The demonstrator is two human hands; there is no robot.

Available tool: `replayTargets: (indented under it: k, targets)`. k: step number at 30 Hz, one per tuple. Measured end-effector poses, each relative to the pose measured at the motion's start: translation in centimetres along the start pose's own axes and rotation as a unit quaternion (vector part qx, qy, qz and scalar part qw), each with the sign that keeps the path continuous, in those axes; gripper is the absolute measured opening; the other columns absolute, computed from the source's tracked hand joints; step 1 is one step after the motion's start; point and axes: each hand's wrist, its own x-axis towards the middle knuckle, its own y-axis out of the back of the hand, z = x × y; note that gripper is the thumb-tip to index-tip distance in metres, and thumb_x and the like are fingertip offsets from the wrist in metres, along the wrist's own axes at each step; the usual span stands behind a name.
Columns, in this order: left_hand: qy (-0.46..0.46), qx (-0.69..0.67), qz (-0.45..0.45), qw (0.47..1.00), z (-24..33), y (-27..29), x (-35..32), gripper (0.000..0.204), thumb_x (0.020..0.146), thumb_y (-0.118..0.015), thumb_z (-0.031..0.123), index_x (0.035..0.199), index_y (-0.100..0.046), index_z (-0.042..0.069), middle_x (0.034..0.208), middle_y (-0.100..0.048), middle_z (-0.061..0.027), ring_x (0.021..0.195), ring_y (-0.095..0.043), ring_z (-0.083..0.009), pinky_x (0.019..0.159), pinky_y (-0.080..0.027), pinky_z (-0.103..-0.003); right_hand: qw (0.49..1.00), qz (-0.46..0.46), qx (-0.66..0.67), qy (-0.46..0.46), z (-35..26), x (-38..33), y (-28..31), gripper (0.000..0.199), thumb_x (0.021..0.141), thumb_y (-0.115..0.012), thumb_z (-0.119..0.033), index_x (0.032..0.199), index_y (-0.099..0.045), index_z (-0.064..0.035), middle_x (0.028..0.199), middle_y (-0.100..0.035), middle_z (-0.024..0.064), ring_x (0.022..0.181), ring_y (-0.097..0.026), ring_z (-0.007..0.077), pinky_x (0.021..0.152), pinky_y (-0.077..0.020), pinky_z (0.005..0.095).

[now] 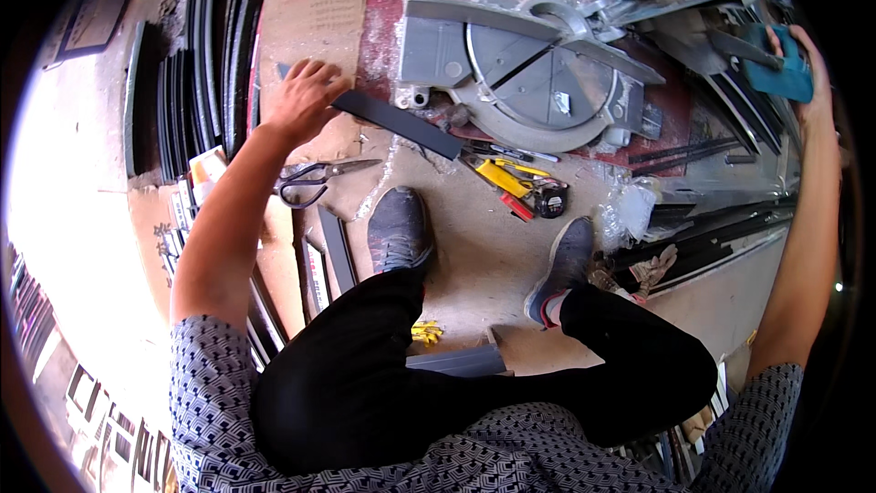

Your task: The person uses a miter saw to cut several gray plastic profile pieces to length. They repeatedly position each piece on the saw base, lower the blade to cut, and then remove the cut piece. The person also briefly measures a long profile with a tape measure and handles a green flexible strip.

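My left hand presses down on the left end of a flat dark strip that lies on the floor and runs right toward the grey miter saw. Far to the right, my right hand grips the saw's teal handle, and the saw head is raised above the round saw table. My two feet in grey shoes rest on the dusty floor below the saw.
Black-handled scissors lie by my left forearm. A yellow tool and a tape measure sit in front of the saw. Long dark profiles are stacked at the left and others at the right. A cardboard sheet lies behind my left hand.
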Motion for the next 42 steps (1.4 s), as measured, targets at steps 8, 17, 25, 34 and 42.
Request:
replayTargets:
  k: [8,17,25,34,42]
  targets:
    - [-0.006,-0.128,-0.051,0.99,-0.2,2.7,-4.3,0.045,0.084,-0.08,0.02,0.125,-0.064,0.013,0.122,-0.067,-0.0089,0.122,-0.06,-0.0316,0.112,-0.041,-0.044,0.999,-0.034,-0.032,0.002,-0.1,-2.8,-3.6,0.043,0.099,-0.067,-0.02,0.127,-0.057,0.0109,0.114,-0.073,0.02,0.074,-0.072,0.0183,0.072,-0.0619,0.0266]
    - [0.015,-0.196,0.039,0.98,2.4,4.8,0.4,0.042,0.088,-0.078,0.02,0.126,-0.062,0.012,0.11,-0.066,-0.0103,0.107,-0.062,-0.0343,0.097,-0.049,-0.045,0.997,0.004,-0.047,0.053,0.4,-4.0,-5.8,0.033,0.098,-0.063,-0.02,0.118,-0.058,0.0057,0.114,-0.069,0.0212,0.079,-0.071,0.0238,0.07,-0.0628,0.0338]
    - [0.022,-0.184,0.071,0.98,1.7,3.3,8.1,0.043,0.091,-0.077,0.024,0.128,-0.062,0.01,0.114,-0.067,-0.0141,0.112,-0.063,-0.0386,0.097,-0.05,-0.048,0.985,0.069,-0.074,0.137,0.9,-6.2,-10.3,0.044,0.089,-0.056,-0.017,0.129,-0.05,-0.001,0.117,-0.056,0.0194,0.097,-0.061,0.0387,0.078,-0.0578,0.0519]
    - [0.059,-0.13,0.032,0.989,-0.1,3.2,10.5,0.052,0.093,-0.075,0.033,0.134,-0.061,0.005,0.125,-0.067,-0.0197,0.119,-0.062,-0.0406,0.103,-0.048,-0.047,0.991,0.062,0.025,0.118,1.9,-5.8,-11.3,0.022,0.082,-0.064,-0.015,0.1,-0.056,-0.005,0.075,-0.06,0.0141,0.062,-0.063,0.0304,0.058,-0.0572,0.0419]
    - [0.058,-0.168,0.014,0.984,1.1,3.2,12.1,0.049,0.092,-0.075,0.036,0.126,-0.064,0.002,0.117,-0.068,-0.0214,0.114,-0.064,-0.0415,0.098,-0.05,-0.047,0.979,0.079,0.004,0.188,1.8,-8.1,-11.1,0.032,0.082,-0.067,-0.012,0.111,-0.054,-0.0091,0.083,-0.06,0.011,0.066,-0.065,0.0294,0.058,-0.0596,0.042]
